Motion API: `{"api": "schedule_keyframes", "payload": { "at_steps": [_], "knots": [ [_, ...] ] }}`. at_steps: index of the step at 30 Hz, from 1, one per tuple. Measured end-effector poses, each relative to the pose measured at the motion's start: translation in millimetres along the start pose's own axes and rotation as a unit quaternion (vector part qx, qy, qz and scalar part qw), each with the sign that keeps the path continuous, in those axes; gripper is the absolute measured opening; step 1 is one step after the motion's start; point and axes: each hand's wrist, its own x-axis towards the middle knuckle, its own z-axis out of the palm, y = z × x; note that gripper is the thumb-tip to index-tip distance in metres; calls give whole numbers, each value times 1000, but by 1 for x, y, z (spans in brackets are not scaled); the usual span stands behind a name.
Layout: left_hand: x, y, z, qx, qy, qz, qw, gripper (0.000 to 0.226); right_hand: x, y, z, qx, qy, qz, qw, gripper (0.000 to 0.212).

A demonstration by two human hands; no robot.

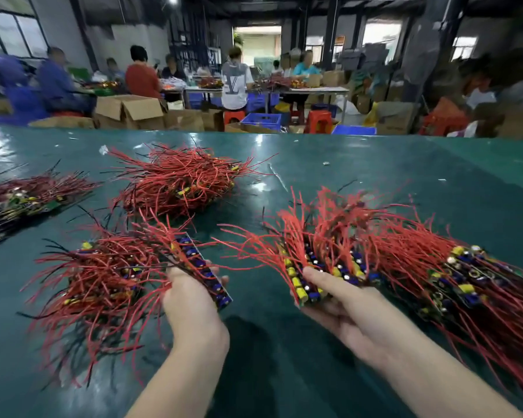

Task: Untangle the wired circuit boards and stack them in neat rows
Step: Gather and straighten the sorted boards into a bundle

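1. At the far left edge of the glossy dark-green tabletop (pixel 375 164), a flat row of green circuit boards with dark red and black wires (pixel 27 197) lies in line, judged to be finished work set well clear of the hands.

2. Behind and to its right, a loose mound of red-wired boards (pixel 178 182) sits untouched, apparently waiting its turn.

3. In the near left, a tangled heap of boards trailing long red and black wires (pixel 103 282) spreads over the tabletop just beside the left hand (pixel 191 303).

4. The left hand grips a narrow strip of circuit board studded with blue components (pixel 206 273) from below. Its fingers (pixel 222 280) curl round the strip's far edge, tips just showing, and the strip tilts up off the heap, likely to draw its wires free.

5. The right hand (pixel 338 303) lies palm up under the near end of a packed row of upright boards with yellow and blue components and red wires fanning upward (pixel 329 267). Its thumb (pixel 323 279) presses down on the end boards, pinching them against the fingers beneath, which are mostly hidden. The grip seems meant to keep the row squared.

6. That row runs on to the right as a long bank of stacked boards with red wires sweeping outward (pixel 465 282), resting on the tabletop.
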Motion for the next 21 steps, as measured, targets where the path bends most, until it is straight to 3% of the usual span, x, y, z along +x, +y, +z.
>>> {"api": "schedule_keyframes", "payload": {
  "at_steps": [6, 13, 17, 21],
  "knots": [
    [4, -2, 1, 0, 14, 15, 1000, 41, 51, -3, 30, -36, -3, 99, 994, 13],
    [10, -6, -3, 23, 33, 16, 999, 45, 120, 8, 92, -69, -53, 152, 985, 19],
    [3, -2, -1, 69, 37, 33, 996, 38, 134, 10, 102, -195, -84, 187, 959, 23],
    [-3, -2, 0, 62, 0, 28, 998, 38, 136, -4, 85, -344, -63, 233, 907, 48]
  ]
}}
